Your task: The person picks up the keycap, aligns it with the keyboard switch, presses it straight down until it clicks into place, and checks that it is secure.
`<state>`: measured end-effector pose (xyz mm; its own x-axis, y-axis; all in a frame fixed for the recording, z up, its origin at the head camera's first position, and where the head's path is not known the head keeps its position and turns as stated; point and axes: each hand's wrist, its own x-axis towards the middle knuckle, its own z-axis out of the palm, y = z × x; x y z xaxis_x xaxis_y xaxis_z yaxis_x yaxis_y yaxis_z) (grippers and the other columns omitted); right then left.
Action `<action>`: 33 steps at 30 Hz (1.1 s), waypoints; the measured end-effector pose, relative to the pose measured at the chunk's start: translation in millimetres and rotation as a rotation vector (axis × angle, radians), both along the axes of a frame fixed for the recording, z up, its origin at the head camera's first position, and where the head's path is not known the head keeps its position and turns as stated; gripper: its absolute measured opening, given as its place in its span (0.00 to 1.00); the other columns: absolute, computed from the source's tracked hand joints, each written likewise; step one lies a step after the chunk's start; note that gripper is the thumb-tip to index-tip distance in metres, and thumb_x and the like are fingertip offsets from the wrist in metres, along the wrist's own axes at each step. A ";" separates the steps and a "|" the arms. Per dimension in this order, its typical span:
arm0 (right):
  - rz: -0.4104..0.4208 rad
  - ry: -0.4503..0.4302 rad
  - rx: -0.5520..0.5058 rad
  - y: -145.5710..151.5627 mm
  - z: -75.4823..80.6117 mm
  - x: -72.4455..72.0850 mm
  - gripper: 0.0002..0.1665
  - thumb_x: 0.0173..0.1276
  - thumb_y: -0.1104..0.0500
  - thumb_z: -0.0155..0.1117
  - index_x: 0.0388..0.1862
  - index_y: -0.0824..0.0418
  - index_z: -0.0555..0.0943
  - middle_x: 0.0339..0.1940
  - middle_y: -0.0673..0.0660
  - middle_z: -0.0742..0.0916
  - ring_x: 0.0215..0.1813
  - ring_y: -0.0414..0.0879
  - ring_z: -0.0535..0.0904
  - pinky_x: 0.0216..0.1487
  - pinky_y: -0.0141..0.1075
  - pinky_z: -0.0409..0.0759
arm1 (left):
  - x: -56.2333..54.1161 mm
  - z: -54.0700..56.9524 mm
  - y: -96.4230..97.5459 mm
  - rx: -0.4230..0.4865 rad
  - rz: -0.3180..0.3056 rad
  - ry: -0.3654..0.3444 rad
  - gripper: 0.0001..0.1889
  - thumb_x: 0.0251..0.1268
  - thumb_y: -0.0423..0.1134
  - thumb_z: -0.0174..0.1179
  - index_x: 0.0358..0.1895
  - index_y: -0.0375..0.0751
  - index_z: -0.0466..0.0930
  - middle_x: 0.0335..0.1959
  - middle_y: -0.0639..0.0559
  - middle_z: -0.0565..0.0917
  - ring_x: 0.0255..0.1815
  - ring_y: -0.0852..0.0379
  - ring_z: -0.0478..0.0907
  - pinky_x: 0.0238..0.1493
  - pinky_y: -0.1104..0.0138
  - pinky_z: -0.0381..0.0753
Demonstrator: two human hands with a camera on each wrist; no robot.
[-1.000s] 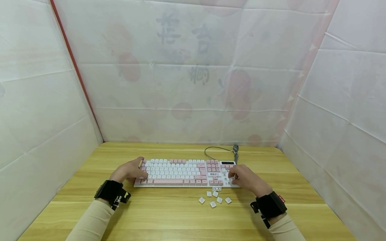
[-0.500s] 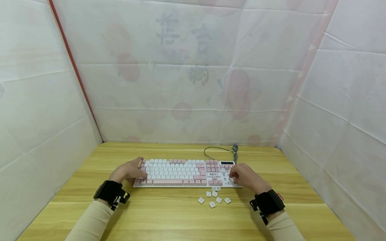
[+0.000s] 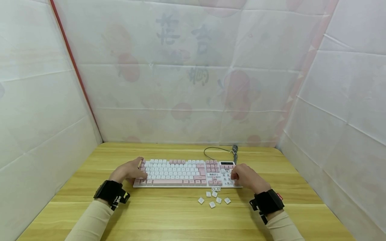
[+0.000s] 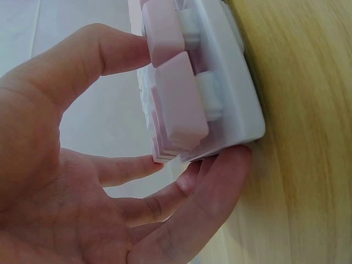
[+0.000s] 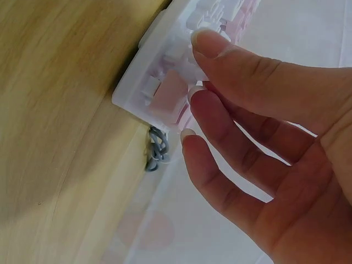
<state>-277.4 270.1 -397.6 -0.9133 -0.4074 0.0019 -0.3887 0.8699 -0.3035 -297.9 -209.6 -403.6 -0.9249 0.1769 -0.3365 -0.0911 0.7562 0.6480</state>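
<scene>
With your left hand (image 3: 131,169) gripping the keyboard (image 3: 172,172) toward the bench (image 3: 169,217)'s far edge and your right hand (image 3: 248,177) curled, pinch hidden, take the likely light, slick keycaps (image 3: 212,204) by their sides.

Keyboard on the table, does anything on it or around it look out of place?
Yes. Several loose white keycaps lie scattered on the table in front of the keyboard, toward its right end, and gaps show in its number pad. Keycaps would normally sit on the board.
</scene>
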 end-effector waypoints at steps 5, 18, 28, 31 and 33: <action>-0.021 -0.011 -0.004 0.5 0.0 1.3 0.09 0.57 0.72 0.76 0.31 0.60 0.89 0.30 0.51 0.86 0.33 0.41 0.75 0.39 0.37 0.79 | 0.4 -0.3 -0.5 0.012 0.005 -0.009 0.55 0.57 0.40 0.69 0.82 0.32 0.42 0.68 0.24 0.67 0.43 0.47 0.78 0.36 0.59 0.83; 0.030 0.035 -0.003 2.5 -3.4 -0.1 0.09 0.55 0.71 0.78 0.30 0.59 0.89 0.29 0.50 0.87 0.32 0.39 0.75 0.37 0.35 0.78 | 0.8 -0.4 1.0 0.003 0.008 -0.001 0.54 0.57 0.39 0.69 0.82 0.33 0.44 0.65 0.28 0.71 0.36 0.49 0.78 0.33 0.60 0.82; 0.069 0.067 -0.007 2.0 -1.5 1.9 0.10 0.55 0.73 0.77 0.30 0.60 0.89 0.28 0.51 0.86 0.31 0.39 0.75 0.37 0.35 0.78 | 0.1 -0.9 1.3 -0.007 0.007 0.004 0.54 0.57 0.40 0.69 0.82 0.33 0.44 0.67 0.27 0.70 0.38 0.49 0.78 0.34 0.60 0.81; 0.064 0.066 0.003 0.7 -1.4 2.4 0.09 0.55 0.72 0.77 0.30 0.60 0.89 0.28 0.51 0.86 0.31 0.38 0.74 0.36 0.34 0.78 | 0.3 -1.2 0.8 -0.003 0.002 0.004 0.54 0.58 0.40 0.69 0.82 0.33 0.44 0.67 0.27 0.70 0.35 0.50 0.76 0.33 0.61 0.79; 0.053 0.058 0.007 -0.5 -1.2 2.5 0.09 0.55 0.72 0.77 0.30 0.60 0.88 0.27 0.51 0.85 0.31 0.38 0.73 0.36 0.34 0.77 | 0.7 -1.3 0.4 0.000 -0.001 0.005 0.54 0.57 0.40 0.68 0.83 0.33 0.44 0.67 0.27 0.69 0.34 0.50 0.75 0.32 0.61 0.78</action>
